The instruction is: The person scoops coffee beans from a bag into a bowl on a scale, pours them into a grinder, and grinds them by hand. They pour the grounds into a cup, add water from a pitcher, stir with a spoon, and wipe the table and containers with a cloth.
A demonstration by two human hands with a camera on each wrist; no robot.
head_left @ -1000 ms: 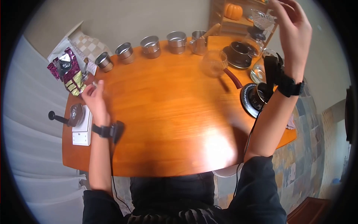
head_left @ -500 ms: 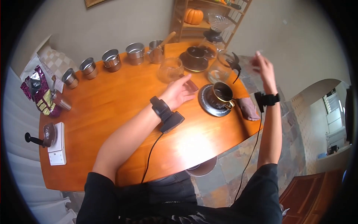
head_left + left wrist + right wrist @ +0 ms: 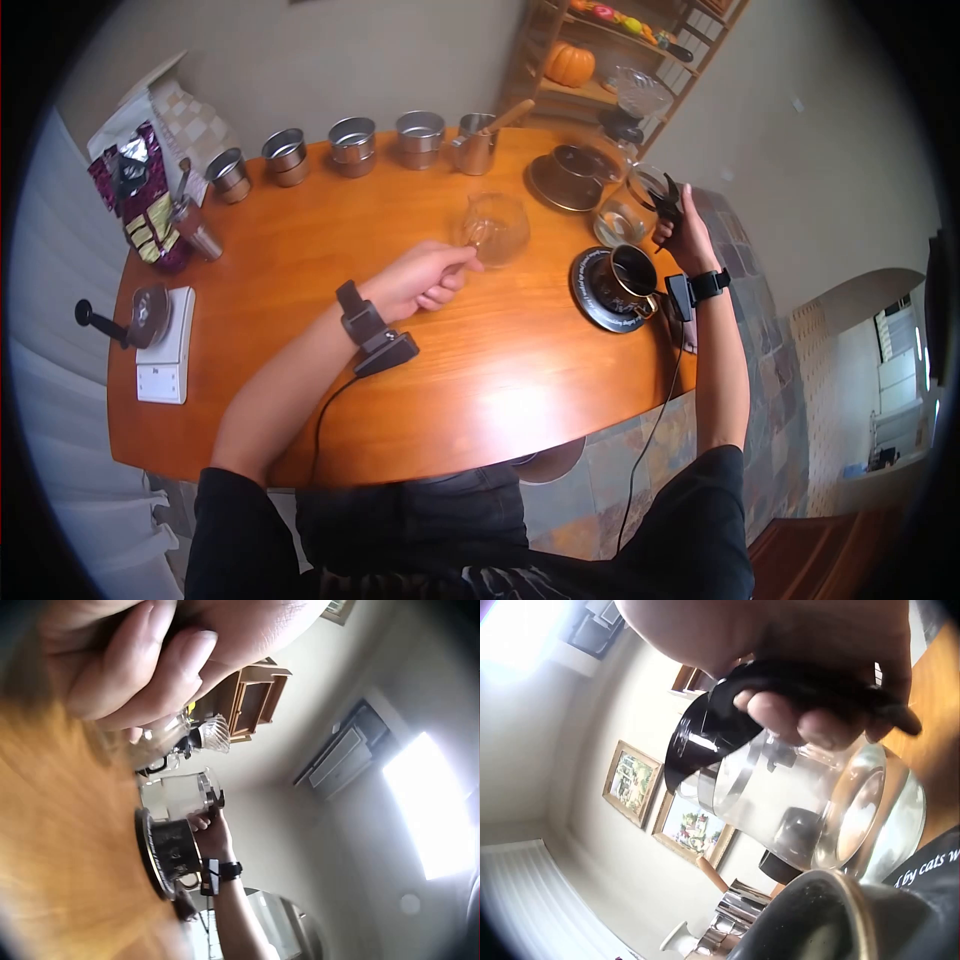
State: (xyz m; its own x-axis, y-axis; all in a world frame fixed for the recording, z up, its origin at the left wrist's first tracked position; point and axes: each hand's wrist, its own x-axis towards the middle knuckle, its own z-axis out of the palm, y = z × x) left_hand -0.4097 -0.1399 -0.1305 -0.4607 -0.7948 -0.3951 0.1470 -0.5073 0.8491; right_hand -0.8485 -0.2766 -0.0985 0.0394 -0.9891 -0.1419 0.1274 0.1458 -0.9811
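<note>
My left hand (image 3: 425, 278) has its fingers curled at the near side of a round clear glass vessel (image 3: 497, 228), gripping its handle, which the hand mostly hides. In the left wrist view the curled fingers (image 3: 154, 664) fill the top. On the table's right side, my right hand (image 3: 690, 235) grips the black handle of a glass carafe (image 3: 625, 214) with clear liquid low inside. The right wrist view shows fingers (image 3: 821, 729) wrapped round that handle, the carafe (image 3: 769, 802) beyond. A dark gold-rimmed cup (image 3: 632, 272) on a black saucer (image 3: 592, 304) stands just in front.
Several metal cups (image 3: 352, 150) and a metal jug (image 3: 477, 150) line the back edge. A second dark cup and saucer (image 3: 560, 190) stand behind the carafe. At the left are a coffee bag (image 3: 150, 210), a grinder (image 3: 197, 228) and a white scale (image 3: 163, 378).
My left hand has crossed from the left side to the glass vessel and closed on its handle. My raised right hand has come down and taken hold of the carafe handle.
</note>
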